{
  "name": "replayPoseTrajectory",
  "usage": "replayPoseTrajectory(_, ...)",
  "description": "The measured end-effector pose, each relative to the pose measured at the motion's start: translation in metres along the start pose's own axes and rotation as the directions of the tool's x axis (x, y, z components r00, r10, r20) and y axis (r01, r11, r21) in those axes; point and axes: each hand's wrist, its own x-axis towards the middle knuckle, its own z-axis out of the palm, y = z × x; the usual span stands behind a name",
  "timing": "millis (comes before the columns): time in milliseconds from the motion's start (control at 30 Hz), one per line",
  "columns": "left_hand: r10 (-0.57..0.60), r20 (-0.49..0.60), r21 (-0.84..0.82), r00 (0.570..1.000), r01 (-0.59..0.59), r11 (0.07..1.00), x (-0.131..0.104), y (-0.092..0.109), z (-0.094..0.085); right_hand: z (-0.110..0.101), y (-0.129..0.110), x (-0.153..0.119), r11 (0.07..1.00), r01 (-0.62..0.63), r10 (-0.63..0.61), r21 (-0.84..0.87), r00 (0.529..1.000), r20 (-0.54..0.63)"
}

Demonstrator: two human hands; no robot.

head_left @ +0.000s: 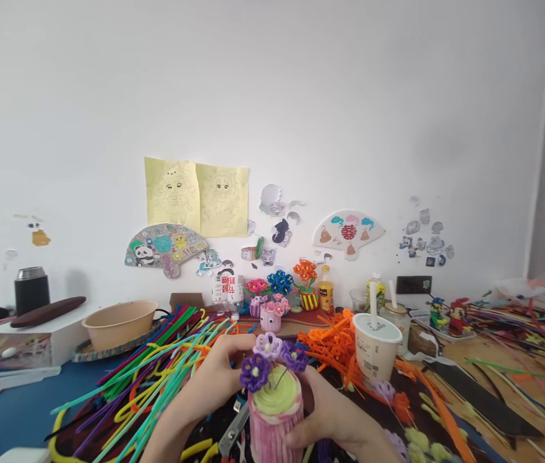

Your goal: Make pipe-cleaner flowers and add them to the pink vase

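A pink pipe-cleaner pot with a pale green coiled top stands upright in front of me. My right hand wraps its right side, with the thumb on the front. Three pipe-cleaner flowers rise from the top: a lilac flower, a dark purple flower at the left and another purple flower at the right. My left hand curls in at the flowers from the left, its fingertips by the lilac flower and partly hidden behind the blooms. Scissors lie left of the pot.
Loose coloured pipe cleaners spread at the left, and an orange pile lies behind right. A lidded cup with a straw stands close to my right hand. Finished flower pots line the wall. A beige basin sits far left.
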Motion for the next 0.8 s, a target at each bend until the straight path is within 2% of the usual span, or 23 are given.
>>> replayPoseTrajectory(200, 0.04, -0.078, 0.034, 0.996, -0.037, 0.999, 0.002, 0.0009, 0.0013, -0.0038, 0.0029, 0.0011, 0.997, -0.011, 0.008, -0.07, 0.999, -0.036)
replayPoseTrajectory(367, 0.051, -0.09, 0.062, 0.995, -0.046, 0.997, 0.0018, -0.0005, 0.0027, -0.0012, 0.0002, 0.0006, 0.994, -0.014, 0.006, -0.111, 0.997, -0.072)
replayPoseTrajectory(633, 0.089, -0.088, 0.122, 0.992, -0.078, 0.989, 0.0006, -0.0009, 0.0026, -0.0015, -0.0003, 0.0009, 0.997, 0.041, -0.049, -0.071, 0.994, -0.102)
replayPoseTrajectory(800, 0.109, -0.081, 0.147, 0.991, -0.096, 0.984, 0.0002, -0.003, 0.0036, -0.0002, -0.001, 0.0008, 0.994, 0.018, -0.029, -0.11, 0.994, -0.105)
